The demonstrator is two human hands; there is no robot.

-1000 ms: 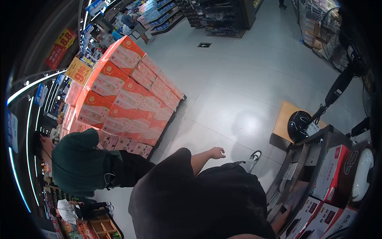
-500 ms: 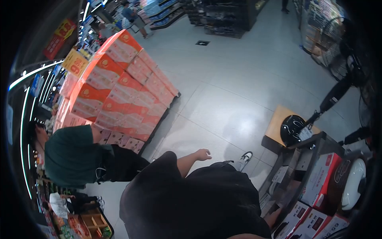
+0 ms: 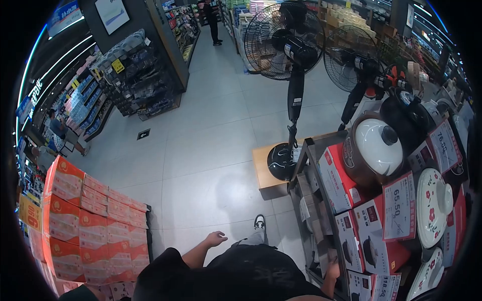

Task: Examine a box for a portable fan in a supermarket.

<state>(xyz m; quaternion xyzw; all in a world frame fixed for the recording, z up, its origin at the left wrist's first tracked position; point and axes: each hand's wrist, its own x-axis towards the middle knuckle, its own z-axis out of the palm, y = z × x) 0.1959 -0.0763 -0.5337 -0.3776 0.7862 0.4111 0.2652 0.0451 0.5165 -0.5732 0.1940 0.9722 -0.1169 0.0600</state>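
Observation:
My left hand (image 3: 216, 239) hangs over the pale floor in front of me, with nothing in it and the fingers loosely extended. At the lower right my right hand (image 3: 332, 271) is low beside the dark display shelf (image 3: 329, 205); its fingers are dim and smeared. Closest to that hand are boxes with pot pictures (image 3: 350, 241) on the shelf. Above them stands a brown pot with a white lid (image 3: 377, 145). White lids with red flowers (image 3: 431, 208) lie farther right, beside a price sign reading 65.50 (image 3: 399, 205).
Orange-and-white cartons (image 3: 95, 226) are stacked at the lower left. A standing fan (image 3: 293, 50) rises from a wooden block (image 3: 263, 170) ahead, with another fan (image 3: 351, 65) behind it. Tiled floor (image 3: 206, 145) runs between. A person (image 3: 210, 22) stands in the far aisle.
My view has swung to the right. The cartons have shifted left and down in view, the person in green has almost left it, and the fans and pots show more fully.

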